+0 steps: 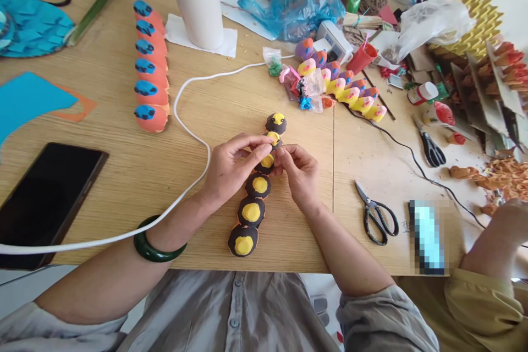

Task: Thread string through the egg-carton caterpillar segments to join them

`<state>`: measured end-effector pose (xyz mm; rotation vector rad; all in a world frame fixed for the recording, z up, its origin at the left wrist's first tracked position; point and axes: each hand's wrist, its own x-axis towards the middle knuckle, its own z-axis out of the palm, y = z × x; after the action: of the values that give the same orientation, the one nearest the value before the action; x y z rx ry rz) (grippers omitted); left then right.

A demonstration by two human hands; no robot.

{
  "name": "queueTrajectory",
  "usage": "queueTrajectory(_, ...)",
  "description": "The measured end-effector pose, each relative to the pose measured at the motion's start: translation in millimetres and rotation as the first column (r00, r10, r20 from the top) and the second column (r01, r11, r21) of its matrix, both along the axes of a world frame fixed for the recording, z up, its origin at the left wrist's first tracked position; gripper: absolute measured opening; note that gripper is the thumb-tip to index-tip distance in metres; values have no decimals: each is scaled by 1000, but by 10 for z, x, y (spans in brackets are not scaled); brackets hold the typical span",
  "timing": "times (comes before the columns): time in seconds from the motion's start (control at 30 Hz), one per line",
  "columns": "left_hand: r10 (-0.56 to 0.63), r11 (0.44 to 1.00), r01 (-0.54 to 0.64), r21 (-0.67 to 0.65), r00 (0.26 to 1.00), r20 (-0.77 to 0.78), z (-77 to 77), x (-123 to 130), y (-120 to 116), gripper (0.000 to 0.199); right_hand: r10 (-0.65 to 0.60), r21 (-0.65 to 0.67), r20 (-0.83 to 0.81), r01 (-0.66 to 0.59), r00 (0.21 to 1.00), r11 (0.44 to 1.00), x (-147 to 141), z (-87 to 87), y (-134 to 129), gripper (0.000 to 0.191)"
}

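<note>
A strip of egg-carton cups in black with yellow patches runs away from me on the wooden table. The farthest cup has small dark marks on its yellow patch. My left hand is closed, its thumb and forefinger pinched over the second cup from the far end. What lies between those fingertips is too small to make out. My right hand has its fingers curled against the right side of the strip, thumb and forefinger together at the same cup.
An orange carton strip with blue tops lies left, near a white cable and dark phone. Scissors lie right, before another person's arm. A white bottle and yellow-pink carton strip stand beyond.
</note>
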<state>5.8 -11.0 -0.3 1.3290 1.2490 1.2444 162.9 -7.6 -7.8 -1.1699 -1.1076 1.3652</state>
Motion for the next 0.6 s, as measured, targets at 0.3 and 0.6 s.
queueTrajectory(0.3,67,997,-62,54,993,-102,-4,-8,4,19,32,18,-10,-32,999,999,-8,46,-18,38)
queueTrajectory(0.6,26,1000,-25,13,1000,-12,3,3,0,25,-5,11,-22,5,1000,1000,-4,9,-1,40)
